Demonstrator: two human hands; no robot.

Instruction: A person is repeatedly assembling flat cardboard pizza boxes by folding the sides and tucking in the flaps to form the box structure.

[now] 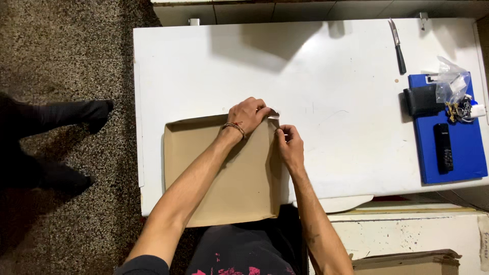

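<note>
The cardboard tray (224,178) lies on my bench (326,76) (near edge); knife (398,48) far right, behind the clipboard (458,158) carrying a remote (443,147).

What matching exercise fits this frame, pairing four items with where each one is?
Items:
1. cardboard tray
2. knife
3. remote control
4. left hand

Places:
A. lying on the blue board
B. alone on the white table, near its far edge
C. pressing the tray's far right corner
D. at the table's near edge, in front of the person

Pairs: 1-D, 2-B, 3-A, 4-C
</note>
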